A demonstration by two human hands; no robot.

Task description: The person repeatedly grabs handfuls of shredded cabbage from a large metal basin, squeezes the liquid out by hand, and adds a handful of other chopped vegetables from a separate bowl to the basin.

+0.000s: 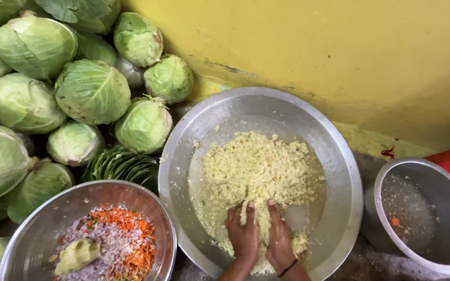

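left hand [243, 237]: flat, fingers spread, pressing on mix [256, 171], gripping nothing
right hand [278, 239]: same, beside it
mix: 12 o'clock of hands, in basin [339, 156]

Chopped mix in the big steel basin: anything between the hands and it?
Nothing visible. Both the left hand and right hand already press palm-down into the pale chopped mix inside the big steel basin, side by side, fingers partly sunk in. The smaller bowl with chopped vegetables sits apart to the left.
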